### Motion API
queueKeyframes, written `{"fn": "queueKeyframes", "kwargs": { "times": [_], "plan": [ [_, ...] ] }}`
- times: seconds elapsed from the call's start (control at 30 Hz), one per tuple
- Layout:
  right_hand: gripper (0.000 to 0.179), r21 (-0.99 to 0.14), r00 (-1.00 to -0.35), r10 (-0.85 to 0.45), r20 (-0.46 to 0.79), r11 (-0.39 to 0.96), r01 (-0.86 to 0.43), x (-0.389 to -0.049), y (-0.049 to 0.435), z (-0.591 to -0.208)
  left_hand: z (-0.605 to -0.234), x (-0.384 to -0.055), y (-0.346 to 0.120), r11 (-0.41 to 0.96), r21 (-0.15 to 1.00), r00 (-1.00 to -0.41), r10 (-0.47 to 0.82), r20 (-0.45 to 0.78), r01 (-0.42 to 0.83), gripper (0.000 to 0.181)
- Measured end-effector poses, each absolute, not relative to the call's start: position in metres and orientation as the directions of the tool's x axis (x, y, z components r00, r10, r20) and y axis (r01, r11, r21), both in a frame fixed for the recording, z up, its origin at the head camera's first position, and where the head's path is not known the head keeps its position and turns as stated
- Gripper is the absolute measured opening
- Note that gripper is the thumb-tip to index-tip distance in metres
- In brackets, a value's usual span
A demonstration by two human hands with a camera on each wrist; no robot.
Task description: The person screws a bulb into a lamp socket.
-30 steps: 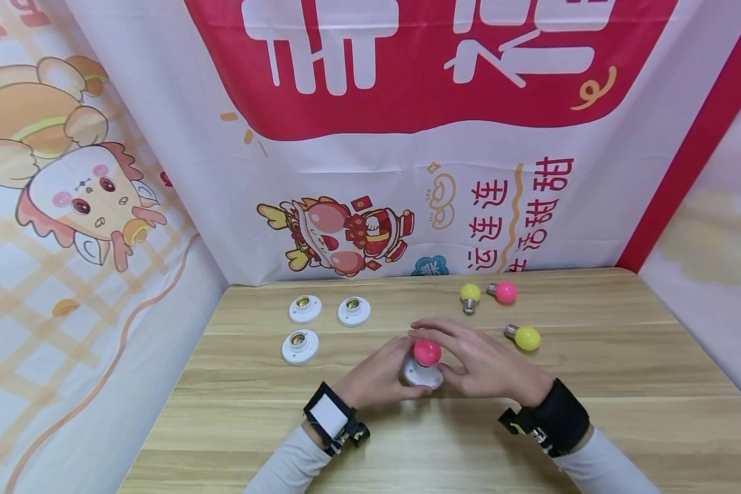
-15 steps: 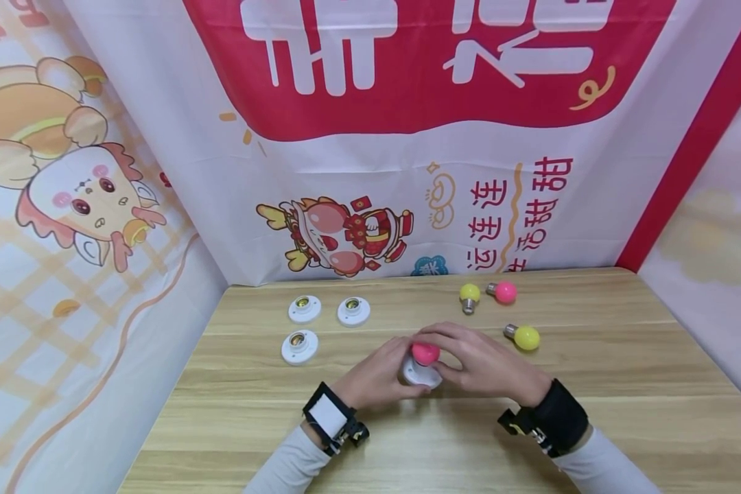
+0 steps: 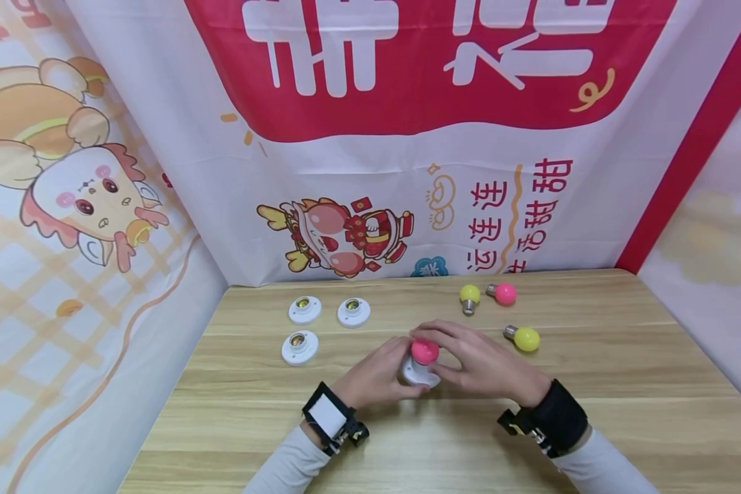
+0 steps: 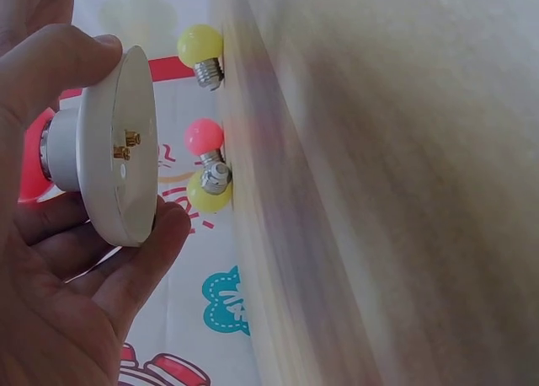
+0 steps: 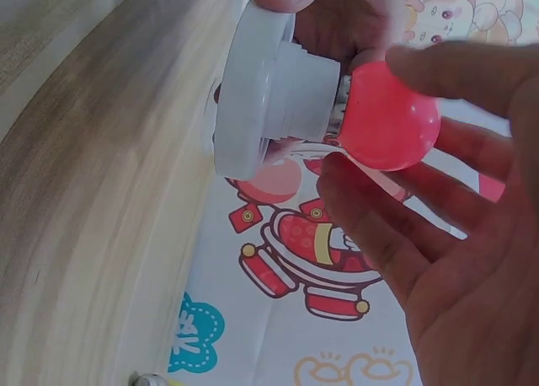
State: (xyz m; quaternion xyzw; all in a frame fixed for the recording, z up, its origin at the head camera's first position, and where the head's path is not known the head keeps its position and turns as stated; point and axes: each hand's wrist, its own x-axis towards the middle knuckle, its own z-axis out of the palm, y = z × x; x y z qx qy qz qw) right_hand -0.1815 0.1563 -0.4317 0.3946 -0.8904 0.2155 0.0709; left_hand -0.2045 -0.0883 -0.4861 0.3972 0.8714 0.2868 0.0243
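My left hand (image 3: 377, 376) grips a round white lamp holder (image 3: 416, 374) by its rim, thumb on one side and fingers on the other. In the left wrist view the lamp holder's underside (image 4: 135, 163) shows two brass screws, and it is held up off the table. A pink light bulb (image 5: 392, 116) sits with its metal cap partly inside the holder's collar, a little of the thread still showing. Around that bulb curl the thumb and fingers of my right hand (image 3: 478, 360). In the right wrist view the thumb touches the bulb's side.
Several white lamp holders stand at the back left, such as the near one (image 3: 299, 347). At the back right lie a yellow bulb (image 3: 470, 295) and a pink bulb (image 3: 506, 293). Another yellow bulb (image 3: 527, 338) lies right of my hand. A printed cloth (image 3: 346, 165) hangs behind the table.
My right fingers have shifted a little around the pink bulb, covering it more half a second ago than now. The left hand and the lamp holder stay nearly in place.
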Motion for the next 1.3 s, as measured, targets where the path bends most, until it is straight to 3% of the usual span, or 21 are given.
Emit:
{"fn": "queueKeyframes", "kwargs": {
  "times": [0.1,0.43,1.3],
  "plan": [
    [0.063,-0.345,-0.662,-0.685,0.304,0.569,-0.747,-0.1812,0.1568,-0.4318,-0.4858,-0.2057,-0.0874,0.497,0.53,-0.669,0.717,0.196,0.688,0.09],
    [0.05,-0.355,-0.63,-0.694,0.349,0.525,-0.774,-0.1825,0.1553,-0.4288,-0.4846,-0.205,-0.0874,0.471,0.536,-0.656,0.721,0.224,0.701,0.091],
    [0.047,-0.3,-0.682,-0.619,0.389,0.615,-0.73,-0.1834,0.1525,-0.4267,-0.4824,-0.2015,-0.084,0.496,0.561,-0.708,0.658,0.256,0.663,0.081]
  ]
}}
